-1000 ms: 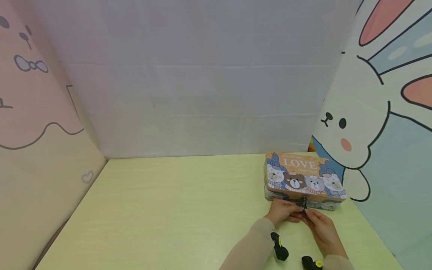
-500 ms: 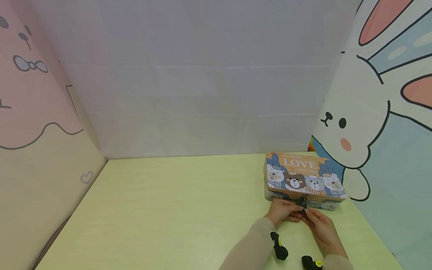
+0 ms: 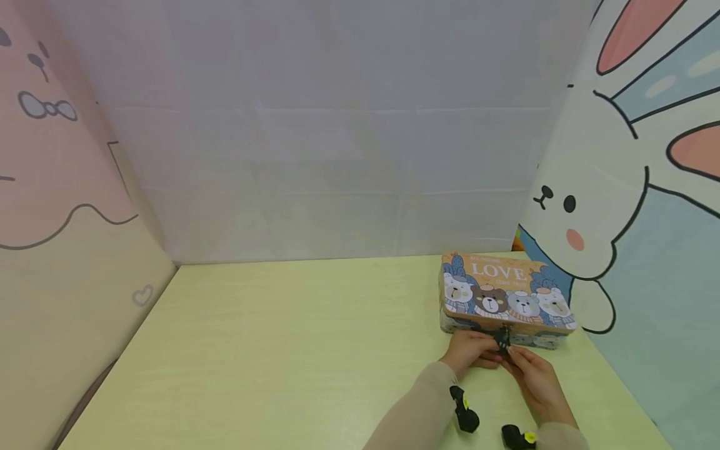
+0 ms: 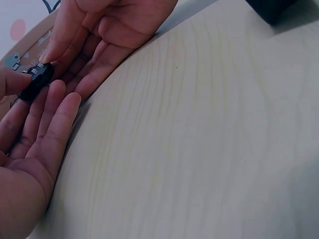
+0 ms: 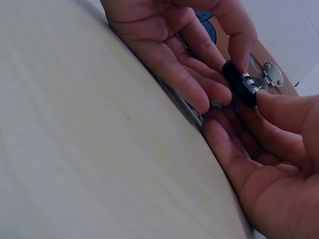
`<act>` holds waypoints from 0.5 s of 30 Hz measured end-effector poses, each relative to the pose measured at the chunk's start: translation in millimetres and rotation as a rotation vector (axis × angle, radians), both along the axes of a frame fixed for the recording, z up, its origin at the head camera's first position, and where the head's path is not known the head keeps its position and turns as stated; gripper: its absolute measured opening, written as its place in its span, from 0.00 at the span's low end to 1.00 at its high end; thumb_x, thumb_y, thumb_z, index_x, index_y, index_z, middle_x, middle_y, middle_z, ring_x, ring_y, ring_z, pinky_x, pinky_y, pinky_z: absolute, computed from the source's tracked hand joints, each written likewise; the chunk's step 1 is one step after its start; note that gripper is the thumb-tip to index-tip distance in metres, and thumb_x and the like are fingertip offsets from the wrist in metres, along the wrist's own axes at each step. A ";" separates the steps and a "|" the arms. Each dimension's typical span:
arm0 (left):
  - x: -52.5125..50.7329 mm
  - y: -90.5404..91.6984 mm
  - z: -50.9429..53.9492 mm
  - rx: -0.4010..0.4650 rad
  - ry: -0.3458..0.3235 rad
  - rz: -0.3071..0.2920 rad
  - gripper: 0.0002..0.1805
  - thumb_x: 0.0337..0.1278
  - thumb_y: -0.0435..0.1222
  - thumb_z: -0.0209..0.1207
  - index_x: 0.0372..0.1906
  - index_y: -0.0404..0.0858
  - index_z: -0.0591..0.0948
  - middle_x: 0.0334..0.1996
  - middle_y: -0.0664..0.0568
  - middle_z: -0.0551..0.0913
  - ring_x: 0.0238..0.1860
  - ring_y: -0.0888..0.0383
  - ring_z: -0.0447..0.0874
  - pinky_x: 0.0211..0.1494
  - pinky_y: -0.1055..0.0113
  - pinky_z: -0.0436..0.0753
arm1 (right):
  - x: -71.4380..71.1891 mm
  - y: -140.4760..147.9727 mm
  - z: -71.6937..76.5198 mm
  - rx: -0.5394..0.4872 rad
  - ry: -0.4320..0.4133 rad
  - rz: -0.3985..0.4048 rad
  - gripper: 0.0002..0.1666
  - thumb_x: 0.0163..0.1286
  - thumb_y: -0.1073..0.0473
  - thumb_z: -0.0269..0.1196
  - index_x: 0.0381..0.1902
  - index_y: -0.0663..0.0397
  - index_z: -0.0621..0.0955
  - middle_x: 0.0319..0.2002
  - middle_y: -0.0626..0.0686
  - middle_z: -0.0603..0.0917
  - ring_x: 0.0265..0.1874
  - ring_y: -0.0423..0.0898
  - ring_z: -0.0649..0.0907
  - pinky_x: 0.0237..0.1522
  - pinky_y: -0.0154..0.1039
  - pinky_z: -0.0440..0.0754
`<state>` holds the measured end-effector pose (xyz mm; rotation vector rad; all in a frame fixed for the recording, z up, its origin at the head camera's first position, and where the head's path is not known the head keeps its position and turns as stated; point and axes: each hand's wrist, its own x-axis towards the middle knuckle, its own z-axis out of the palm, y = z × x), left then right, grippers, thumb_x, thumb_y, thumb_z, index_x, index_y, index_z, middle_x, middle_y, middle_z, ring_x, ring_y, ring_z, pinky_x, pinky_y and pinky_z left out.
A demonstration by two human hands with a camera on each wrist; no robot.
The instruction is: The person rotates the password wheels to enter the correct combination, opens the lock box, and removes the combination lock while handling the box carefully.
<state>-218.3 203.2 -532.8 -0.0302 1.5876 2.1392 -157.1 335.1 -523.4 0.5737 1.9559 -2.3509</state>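
Observation:
A tin box (image 3: 509, 294) printed with bears and the word LOVE lies at the back right of the table, lid down. From the metal clasp (image 5: 273, 74) on its front hangs a small black combination padlock (image 5: 239, 83) with silvery number dials. My left hand (image 3: 465, 351) pinches the padlock from the left, its other fingers curled loosely underneath. On the other side my right hand (image 3: 535, 378) pinches it too, thumb tip against the dials in the right wrist view. The digits are too small to read, and fingers cover part of the lock body.
The pale wooden table (image 3: 270, 350) stretches to the left of the box. A white sheet (image 3: 337, 150) hangs behind it, and a rabbit-printed panel (image 3: 590, 244) stands close along the right. Black wrist devices (image 3: 464, 409) sit by both cuffs.
My left fingertips have shifted slightly left, and more of the padlock shows between the hands. The right hand keeps nearly the same place, and the box has not moved.

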 end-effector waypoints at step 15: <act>-0.1 -1.0 -1.1 -0.009 0.022 0.000 0.03 0.54 0.22 0.64 0.31 0.28 0.87 0.26 0.38 0.87 0.31 0.46 0.89 0.33 0.57 0.90 | -1.9 -1.0 -0.3 0.011 -0.001 -0.010 0.22 0.79 0.71 0.45 0.65 0.82 0.64 0.42 0.46 0.80 0.39 0.32 0.83 0.54 0.33 0.83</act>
